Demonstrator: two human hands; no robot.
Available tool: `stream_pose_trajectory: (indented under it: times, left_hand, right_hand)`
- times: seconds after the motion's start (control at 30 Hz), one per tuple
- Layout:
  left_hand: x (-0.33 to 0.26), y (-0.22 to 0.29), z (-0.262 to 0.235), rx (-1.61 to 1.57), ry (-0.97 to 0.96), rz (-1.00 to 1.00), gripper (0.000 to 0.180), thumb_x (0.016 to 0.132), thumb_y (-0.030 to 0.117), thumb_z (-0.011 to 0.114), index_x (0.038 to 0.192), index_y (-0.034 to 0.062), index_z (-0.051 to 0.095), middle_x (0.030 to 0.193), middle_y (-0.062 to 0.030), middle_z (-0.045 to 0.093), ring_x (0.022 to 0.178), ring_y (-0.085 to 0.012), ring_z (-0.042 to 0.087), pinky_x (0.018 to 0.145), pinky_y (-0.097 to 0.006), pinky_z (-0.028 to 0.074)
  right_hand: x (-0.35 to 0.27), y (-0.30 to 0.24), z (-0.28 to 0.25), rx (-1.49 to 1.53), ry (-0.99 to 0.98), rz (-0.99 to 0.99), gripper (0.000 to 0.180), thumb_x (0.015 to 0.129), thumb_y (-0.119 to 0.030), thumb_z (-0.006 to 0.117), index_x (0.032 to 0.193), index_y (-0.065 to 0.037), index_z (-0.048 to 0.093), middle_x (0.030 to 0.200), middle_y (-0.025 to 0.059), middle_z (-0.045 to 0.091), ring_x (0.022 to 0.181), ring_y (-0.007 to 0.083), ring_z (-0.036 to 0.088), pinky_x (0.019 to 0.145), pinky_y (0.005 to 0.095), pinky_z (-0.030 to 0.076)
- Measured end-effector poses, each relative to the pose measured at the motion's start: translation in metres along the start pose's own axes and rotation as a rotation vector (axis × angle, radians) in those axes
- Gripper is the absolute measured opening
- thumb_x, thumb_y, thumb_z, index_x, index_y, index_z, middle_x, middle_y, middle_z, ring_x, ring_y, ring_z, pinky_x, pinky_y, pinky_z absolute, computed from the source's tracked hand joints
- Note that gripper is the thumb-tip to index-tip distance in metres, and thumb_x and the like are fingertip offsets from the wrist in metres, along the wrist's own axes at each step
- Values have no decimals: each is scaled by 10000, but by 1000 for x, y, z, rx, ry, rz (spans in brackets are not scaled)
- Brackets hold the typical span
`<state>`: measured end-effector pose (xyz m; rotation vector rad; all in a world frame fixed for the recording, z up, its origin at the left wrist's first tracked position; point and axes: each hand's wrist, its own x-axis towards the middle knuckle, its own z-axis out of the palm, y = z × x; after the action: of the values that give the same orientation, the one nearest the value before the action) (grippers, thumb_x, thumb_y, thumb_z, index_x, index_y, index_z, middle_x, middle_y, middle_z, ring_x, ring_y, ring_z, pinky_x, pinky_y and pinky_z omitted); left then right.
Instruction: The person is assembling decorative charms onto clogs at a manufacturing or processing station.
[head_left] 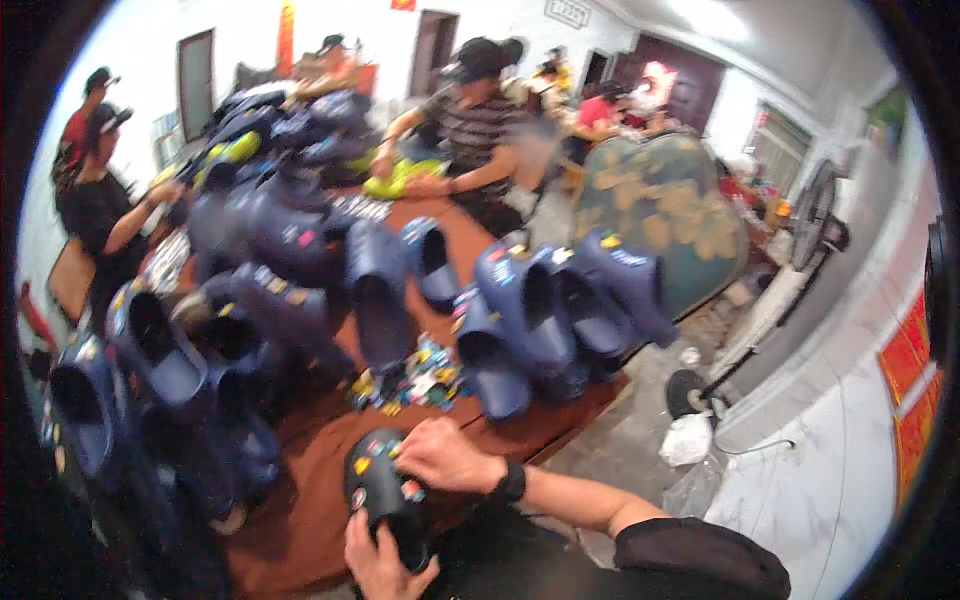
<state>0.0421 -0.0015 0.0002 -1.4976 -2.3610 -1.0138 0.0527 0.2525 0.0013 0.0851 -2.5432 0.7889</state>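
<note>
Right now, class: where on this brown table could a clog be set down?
Bare table lies left of the black clog, below the pile of small charms. A second patch sits beyond the navy clogs. The left side is heaped.

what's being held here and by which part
A black clog with coloured charms: the left hand grips its heel end from below, while the right hand rests on its top near the toe, fingers at the charms.
</note>
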Motion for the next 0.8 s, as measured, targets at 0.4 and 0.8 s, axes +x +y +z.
stream_pose_trajectory:
  times: [0.4, 0.8]
  left_hand:
    - [10, 12, -9, -37, -72, -105, 793, 632, 292, 833, 1259, -52, 489, 1427, -325, 325, 1285, -504, 337, 1055, -539, 307]
    - [-1, 6, -13, -13, -29, -98, 868, 586, 266, 849, 1301, -9, 443, 1392, -342, 345, 1236, -539, 373, 1022, -586, 336]
  right_hand:
    - [41, 29, -2, 516, -418, 477, 382, 660, -143, 821, 929, -11, 583, 812, 33, 601, 766, 119, 554, 674, 292, 460]
    - [89, 36, 37, 250, -832, 340, 784, 531, -150, 876, 1191, -13, 475, 1092, 140, 614, 1050, 259, 572, 865, 365, 472]
